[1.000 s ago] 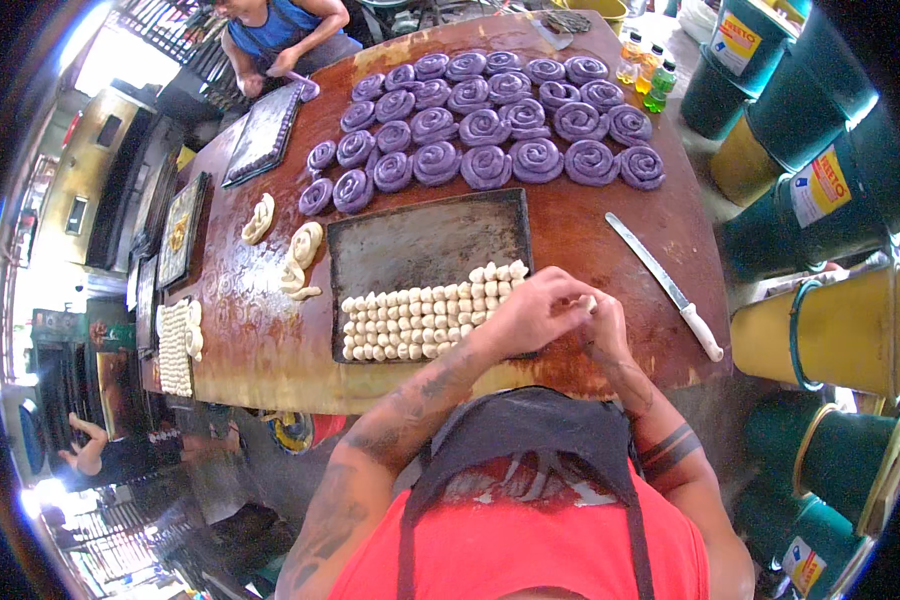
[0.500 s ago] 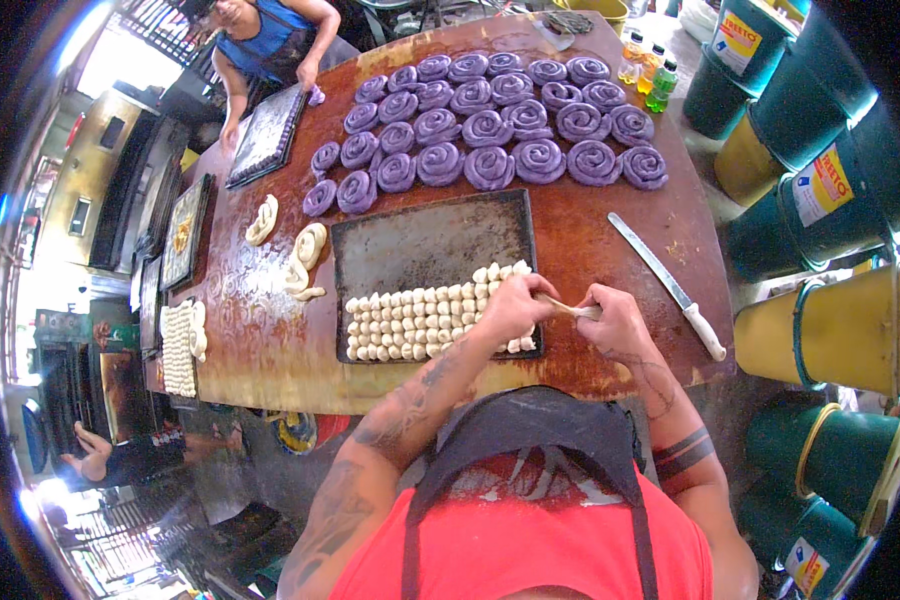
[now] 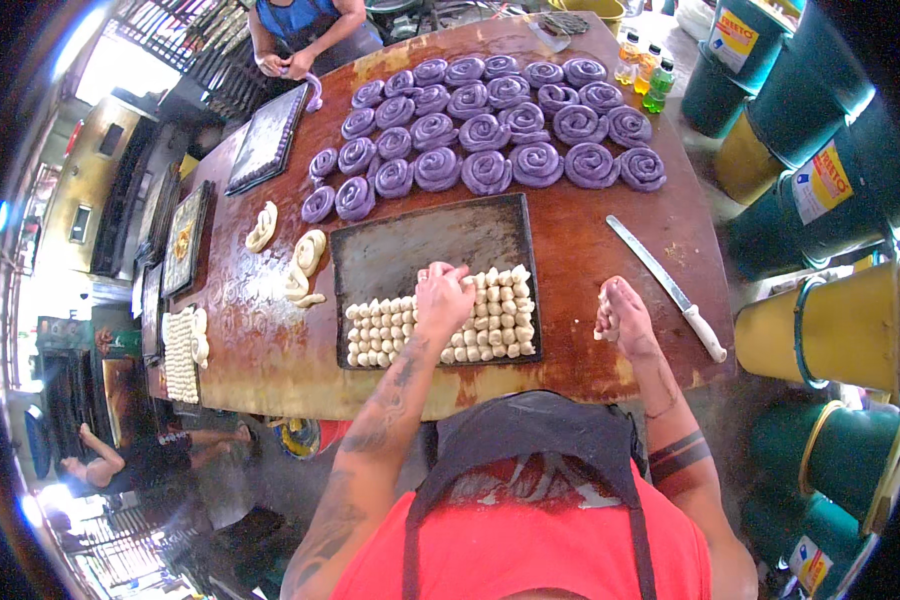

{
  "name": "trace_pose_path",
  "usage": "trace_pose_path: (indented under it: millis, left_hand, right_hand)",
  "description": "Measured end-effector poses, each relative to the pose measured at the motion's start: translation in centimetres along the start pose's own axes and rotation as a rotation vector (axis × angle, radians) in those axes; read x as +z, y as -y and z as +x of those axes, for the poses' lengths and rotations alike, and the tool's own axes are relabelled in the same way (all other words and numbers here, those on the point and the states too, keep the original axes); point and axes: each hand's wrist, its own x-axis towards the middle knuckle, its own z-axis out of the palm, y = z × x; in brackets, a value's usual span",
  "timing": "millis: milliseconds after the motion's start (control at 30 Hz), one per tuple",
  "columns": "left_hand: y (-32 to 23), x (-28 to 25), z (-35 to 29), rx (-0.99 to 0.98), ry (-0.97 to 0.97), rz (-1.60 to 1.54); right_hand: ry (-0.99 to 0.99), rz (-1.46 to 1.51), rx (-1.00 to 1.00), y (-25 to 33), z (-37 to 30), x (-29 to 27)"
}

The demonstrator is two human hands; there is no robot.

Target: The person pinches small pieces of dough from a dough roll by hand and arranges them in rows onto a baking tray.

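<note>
Head view: my left hand [image 3: 444, 300] is covering part of the dough balls [image 3: 495, 320], which are sitting in rows along the tray's [image 3: 390, 240] near side (whether it is gripping one, I cannot tell). My right hand [image 3: 625, 315] is hanging clenched over the table [image 3: 575, 240], between tray and knife [image 3: 658, 273], its contents hidden.

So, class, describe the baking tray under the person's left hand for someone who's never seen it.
Find the big reddish-brown table, then its rows of purple dough spirals. On their near side lies a dark rectangular baking tray, with the left hand over it. Unlike the trays farther left, it has pale dough balls along its near side and is bare beyond.
</note>
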Motion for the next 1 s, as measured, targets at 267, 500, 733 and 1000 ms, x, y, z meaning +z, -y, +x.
trace_pose_path:
  millis: [267,500,733,1000]
  left_hand:
    - [-12.0,-3.8,-0.3,0.129,0.244,-0.831]
    - [-14.1,-4.0,-1.7,0.542,0.150,-0.728]
    - [-11.5,0.0,-2.7,-0.080,0.379,-1.086]
    - [-2.5,-1.1,-0.6,-0.354,0.167,-0.787]
  right_hand:
    - [-0.303,-0.937,-0.066,-0.4,0.6,4.3]
    - [-0.186,-0.865,-0.232,-1.2,-0.6,6.1]
    - [-0.126,-1.052,-0.383,-0.8,-1.4,6.8]
    - [-0.036,-0.209,-0.053,1.6,-0.9,1.5]
